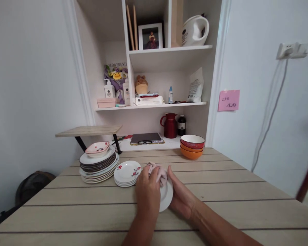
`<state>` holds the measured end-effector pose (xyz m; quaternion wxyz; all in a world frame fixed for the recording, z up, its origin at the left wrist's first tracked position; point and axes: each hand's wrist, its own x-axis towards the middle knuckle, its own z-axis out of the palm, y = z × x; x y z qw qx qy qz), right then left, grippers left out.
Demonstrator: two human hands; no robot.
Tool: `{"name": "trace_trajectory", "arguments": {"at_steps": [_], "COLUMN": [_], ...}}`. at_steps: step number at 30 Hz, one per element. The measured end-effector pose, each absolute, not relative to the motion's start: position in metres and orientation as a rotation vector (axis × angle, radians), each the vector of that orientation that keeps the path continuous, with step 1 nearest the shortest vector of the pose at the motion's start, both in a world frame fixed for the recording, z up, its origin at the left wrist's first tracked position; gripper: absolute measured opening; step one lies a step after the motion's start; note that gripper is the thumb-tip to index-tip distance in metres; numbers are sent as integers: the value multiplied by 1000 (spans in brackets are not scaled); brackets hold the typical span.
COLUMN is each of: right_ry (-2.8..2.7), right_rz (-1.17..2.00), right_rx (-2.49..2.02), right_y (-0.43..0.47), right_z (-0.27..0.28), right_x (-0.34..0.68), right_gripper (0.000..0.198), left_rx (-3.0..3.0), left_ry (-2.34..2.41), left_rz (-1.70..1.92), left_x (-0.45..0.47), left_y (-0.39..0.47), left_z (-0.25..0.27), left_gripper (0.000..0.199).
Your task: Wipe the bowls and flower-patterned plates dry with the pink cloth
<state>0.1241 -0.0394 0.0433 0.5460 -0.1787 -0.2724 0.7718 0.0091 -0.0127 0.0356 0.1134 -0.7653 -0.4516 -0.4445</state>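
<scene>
The planked table (236, 191) carries mixed plates (100, 171), flowered plates (125, 173) and stacked bowls (192, 147).

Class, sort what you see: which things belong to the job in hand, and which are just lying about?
Job: cloth, in left hand; white plate, in right hand; probably flowered plates and stacked bowls too.
Lying about: red jug; dark bottle; framed picture.

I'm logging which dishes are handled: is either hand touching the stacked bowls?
No, the left hand holds a cloth on the plate, the right hand holds its edge, and the stacked bowls stand apart.
</scene>
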Motion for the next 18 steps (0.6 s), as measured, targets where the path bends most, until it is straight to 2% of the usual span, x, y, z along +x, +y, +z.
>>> {"name": "trace_trajectory", "arguments": {"at_steps": [6, 13, 18], "right_ry": [-661, -597, -664], "right_rz": [1760, 1720, 1597], "right_rx": [-462, -536, -476], "right_y": [-41, -27, -23], "right_z": [38, 47, 50], "right_x": [113, 152, 164], "right_gripper": [55, 65, 56], "left_rx": [-2227, -2694, -2606], "left_ry": [-1457, -1014, -1288], "left_rz": [-1301, -1191, -1178], "left_x": [5, 22, 17], "left_y": [-8, -21, -14], "left_z": [35, 34, 34], "left_gripper": [37, 43, 40]}}
